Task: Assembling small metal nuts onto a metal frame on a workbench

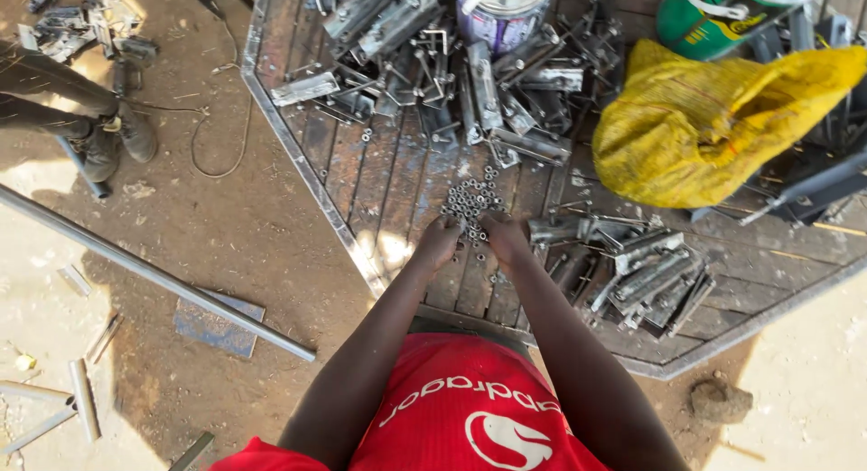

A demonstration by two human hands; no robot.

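On the near-middle planks of the octagonal wooden table top with a steel frame (298, 150) lies a small heap of silvery steel nuts (470, 200), spread loosely, with a few strays just nearer and farther. Both of the person's hands meet at the heap's near edge: the left hand (440, 242) rests with fingers curled down onto the nearest nuts, and the right hand (506, 239) does likewise just beside it, fingertips pinched among the nuts; whether either one actually grips a nut cannot be told. Right of the hands sits a stack of grey steel door bolts (655, 277), and a larger jumble of similar grey bolts and brackets (433, 60) covers the far part of the table. Beyond that jumble stands a white and purple paint tin (502, 15), with a green tin (713, 24) farther right. A crumpled yellow woven sack (713, 119) lies at the right, well apart from the heap. Left of the table, on the dirt floor, a long grey steel tube (153, 274) lies slantwise.
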